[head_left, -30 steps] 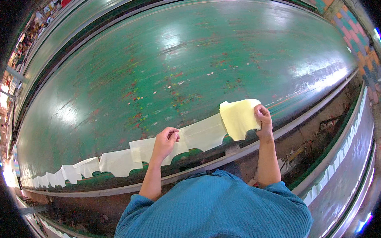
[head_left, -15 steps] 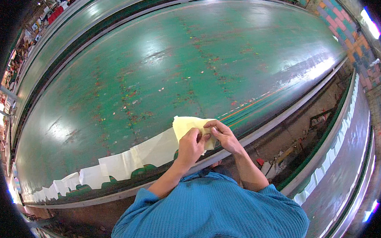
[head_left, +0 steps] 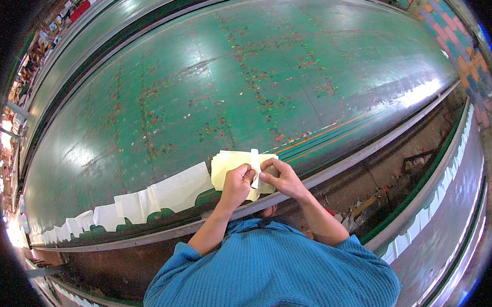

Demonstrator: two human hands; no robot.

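Note:
Pale yellow sheets (head_left: 220, 168), paper or thin cloth, lie in a small stack at the table's near edge, under both hands. My left hand (head_left: 237, 185) is closed at the stack, thumb and fingers pinching a sheet's turned-up edge. That edge stands up as a narrow whitish strip (head_left: 255, 158) between the hands. My right hand (head_left: 284, 180) has its thumb and forefinger bent together at the right side of the same strip. What its other fingers touch is hidden. To the left, a row of overlapping white sheets (head_left: 173, 188) runs along the near edge.
The long green table (head_left: 195, 123) carries scattered coloured specks and orange lines. A pale metal rail (head_left: 345, 168) borders its near side. Behind me to the right, another long table (head_left: 447, 227) bears a similar white row. A coloured block wall (head_left: 443, 24) rises at far right.
A narrow whitish strip now stands up between my hands, where the yellow sheet lay flatter before. Both hands appear slightly farther left, and the view has shifted along the table.

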